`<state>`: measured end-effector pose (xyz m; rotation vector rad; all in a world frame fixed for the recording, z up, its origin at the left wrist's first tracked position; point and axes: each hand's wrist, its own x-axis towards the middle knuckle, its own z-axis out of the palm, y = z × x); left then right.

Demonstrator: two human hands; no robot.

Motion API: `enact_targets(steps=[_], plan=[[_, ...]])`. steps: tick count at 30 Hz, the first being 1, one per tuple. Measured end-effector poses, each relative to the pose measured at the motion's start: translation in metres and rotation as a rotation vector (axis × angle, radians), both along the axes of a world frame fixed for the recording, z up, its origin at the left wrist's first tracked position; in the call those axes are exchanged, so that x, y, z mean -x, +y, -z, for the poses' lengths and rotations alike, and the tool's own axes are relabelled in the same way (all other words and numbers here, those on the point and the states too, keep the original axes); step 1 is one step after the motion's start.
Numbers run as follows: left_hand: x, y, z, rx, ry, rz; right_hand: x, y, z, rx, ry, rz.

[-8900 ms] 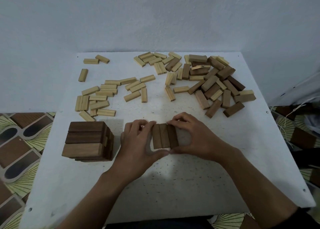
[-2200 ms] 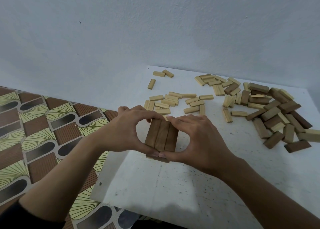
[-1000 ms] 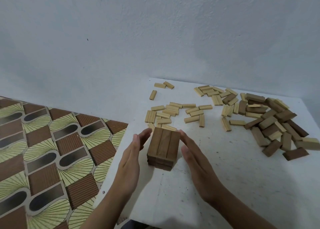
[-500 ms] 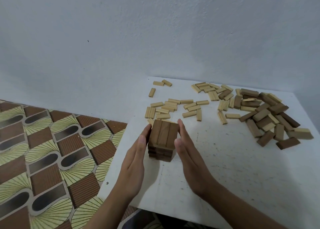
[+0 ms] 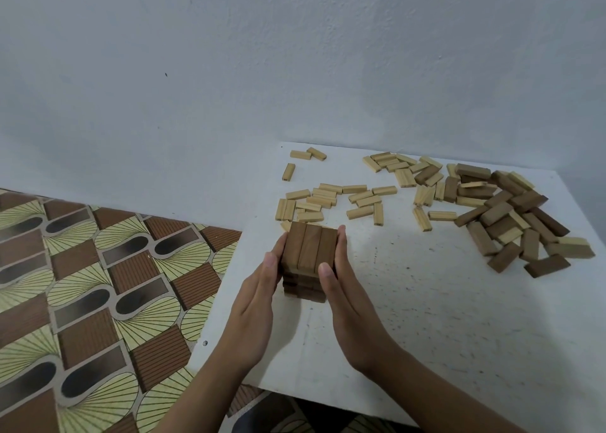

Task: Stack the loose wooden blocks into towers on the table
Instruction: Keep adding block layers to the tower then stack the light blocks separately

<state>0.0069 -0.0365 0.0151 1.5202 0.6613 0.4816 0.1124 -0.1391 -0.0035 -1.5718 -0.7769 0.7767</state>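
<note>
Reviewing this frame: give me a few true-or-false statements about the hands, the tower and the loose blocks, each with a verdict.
1. The left hand and right hand lie flat against opposite sides of the dark tower. True.
2. The tower's top layer is a single block. False: three dark blocks lie side by side.
3. The tower stands near the right edge of the table. False: it stands near the left edge.
4. Loose pale blocks lie on the table beyond the tower. True.

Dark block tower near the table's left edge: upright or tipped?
Upright. The tower stands on the table, top three blocks level; left hand and right hand press flat against its sides.
</note>
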Motion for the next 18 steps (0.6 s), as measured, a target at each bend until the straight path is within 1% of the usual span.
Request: enact_targets(steps=[3, 7, 12, 16, 18], plan=[[0.0007, 0.0019, 0.0014, 0.009, 0.013, -0.007, 0.0001, 0.0007, 0.0024, -0.017, -0.009, 0.005], [0.001, -0.0002, -0.0003, -0.037, 0.071, 0.004, -0.0012, 0.0002, 0.0042, -0.04, 0.017, 0.007], [0.0014, 0.0023, -0.0007, -0.059, 0.056, 0.024, -0.0019, 0.0, 0.0028, -0.046, 0.031, 0.004], [0.0, 0.0045, -0.0007, -0.154, 0.039, 0.074, -0.0023, -0.0013, 0.0034, -0.08, 0.033, 0.008], [0.0006, 0.0092, 0.0008, -0.212, 0.051, 0.098, -0.0043, -0.0026, 0.003, -0.074, -0.013, 0.034]])
